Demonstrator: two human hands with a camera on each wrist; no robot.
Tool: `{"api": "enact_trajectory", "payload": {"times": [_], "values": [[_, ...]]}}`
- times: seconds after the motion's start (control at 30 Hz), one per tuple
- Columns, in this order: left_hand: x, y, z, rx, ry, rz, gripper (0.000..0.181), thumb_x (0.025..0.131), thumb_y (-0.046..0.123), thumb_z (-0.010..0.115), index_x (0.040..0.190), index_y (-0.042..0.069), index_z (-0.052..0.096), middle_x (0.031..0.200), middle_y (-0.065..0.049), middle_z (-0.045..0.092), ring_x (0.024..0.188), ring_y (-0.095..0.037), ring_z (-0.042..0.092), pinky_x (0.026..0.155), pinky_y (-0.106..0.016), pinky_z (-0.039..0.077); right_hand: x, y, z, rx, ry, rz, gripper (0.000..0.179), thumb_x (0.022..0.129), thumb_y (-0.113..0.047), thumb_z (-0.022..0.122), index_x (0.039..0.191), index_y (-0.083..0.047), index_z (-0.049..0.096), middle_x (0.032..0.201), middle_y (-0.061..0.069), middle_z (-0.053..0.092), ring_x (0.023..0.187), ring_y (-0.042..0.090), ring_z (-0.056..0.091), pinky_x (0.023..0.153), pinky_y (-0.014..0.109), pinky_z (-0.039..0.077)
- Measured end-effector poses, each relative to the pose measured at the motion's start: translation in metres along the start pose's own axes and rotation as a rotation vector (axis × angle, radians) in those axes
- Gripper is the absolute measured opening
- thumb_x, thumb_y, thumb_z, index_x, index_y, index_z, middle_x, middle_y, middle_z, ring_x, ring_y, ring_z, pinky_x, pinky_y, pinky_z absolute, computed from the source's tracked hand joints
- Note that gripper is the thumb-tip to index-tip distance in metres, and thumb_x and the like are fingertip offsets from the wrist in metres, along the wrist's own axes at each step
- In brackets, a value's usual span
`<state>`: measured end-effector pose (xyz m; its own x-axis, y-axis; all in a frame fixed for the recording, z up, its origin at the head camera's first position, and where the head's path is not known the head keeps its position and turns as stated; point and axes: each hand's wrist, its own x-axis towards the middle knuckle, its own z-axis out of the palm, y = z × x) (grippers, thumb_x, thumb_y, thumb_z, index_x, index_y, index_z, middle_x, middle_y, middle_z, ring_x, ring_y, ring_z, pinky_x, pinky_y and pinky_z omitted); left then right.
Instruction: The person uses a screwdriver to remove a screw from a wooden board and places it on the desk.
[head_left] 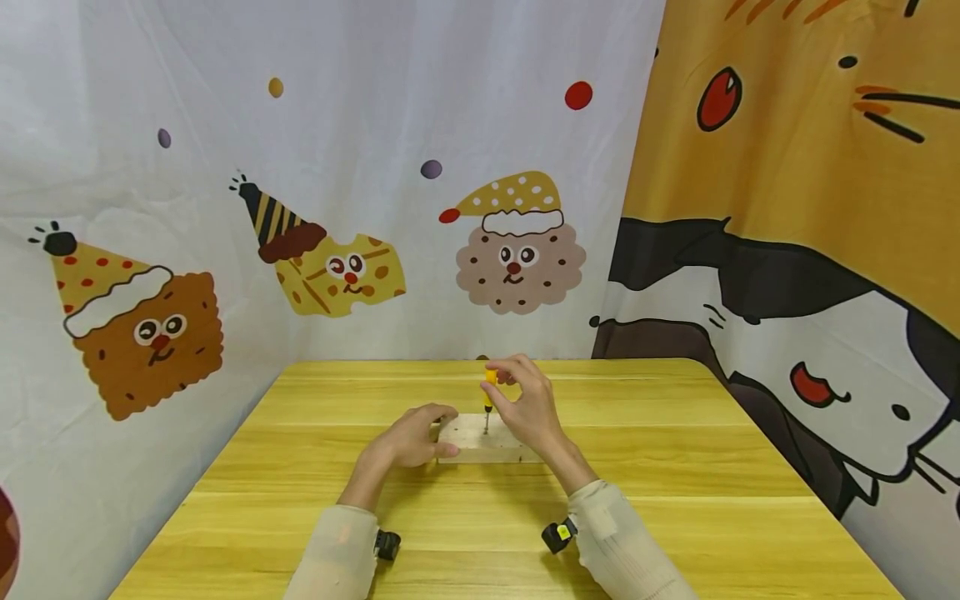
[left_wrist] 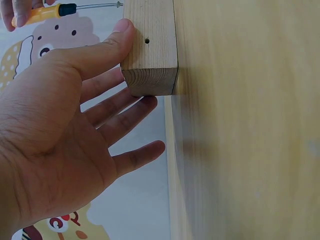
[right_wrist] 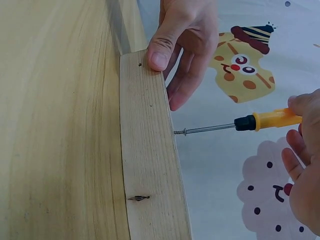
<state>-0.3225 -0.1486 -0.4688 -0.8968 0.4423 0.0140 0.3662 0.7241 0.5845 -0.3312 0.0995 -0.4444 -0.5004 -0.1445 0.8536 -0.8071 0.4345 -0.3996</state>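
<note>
A pale wooden block [head_left: 467,431] lies on the table in front of the person. The left hand [head_left: 411,437] holds its left end, thumb on the near face and fingers reaching behind, as the left wrist view shows. Above the block, the right hand [head_left: 531,407] pinches the yellow handle of a screwdriver [head_left: 490,390] between thumb and fingers. Its shaft points straight down at the block's top. At the tip stands a small screw [right_wrist: 180,132], its head against the screwdriver and its threads partly visible above the wood.
The wood-grain table [head_left: 637,517] spreads around both forearms, its far edge just beyond the hands. Behind it hang a white curtain [head_left: 360,100] with cartoon prints and an orange one [head_left: 787,167] at the right. Each wrist carries a small black camera [head_left: 387,546].
</note>
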Motion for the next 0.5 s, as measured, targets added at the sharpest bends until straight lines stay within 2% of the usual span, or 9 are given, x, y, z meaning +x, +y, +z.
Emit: {"api": "enact_trajectory", "payload": {"times": [0.27,0.5], "values": [[-0.0003,0.0008,-0.0006,-0.006,0.009,0.004,0.070,0.101,0.031,0.088,0.160,0.005,0.061,0.163,-0.017,0.065,0.153,-0.042,0.060,0.126,-0.065,0.052,0.0001,0.0009,0.0002,-0.001,-0.005,0.010,0.028,0.094,0.002,0.089,0.120,-0.005,0.082,0.104,0.011,0.077,0.090,0.024,0.074,0.079,0.039,0.068],[-0.0001,0.0012,0.0002,-0.007,0.008,-0.010,0.069,0.102,0.032,0.087,0.160,0.006,0.061,0.163,-0.016,0.064,0.153,-0.042,0.060,0.127,-0.064,0.051,-0.0005,0.0006,-0.0001,0.025,-0.017,0.009,0.030,0.095,0.007,0.084,0.123,-0.003,0.081,0.110,0.013,0.080,0.093,0.030,0.075,0.078,0.052,0.069]]}}
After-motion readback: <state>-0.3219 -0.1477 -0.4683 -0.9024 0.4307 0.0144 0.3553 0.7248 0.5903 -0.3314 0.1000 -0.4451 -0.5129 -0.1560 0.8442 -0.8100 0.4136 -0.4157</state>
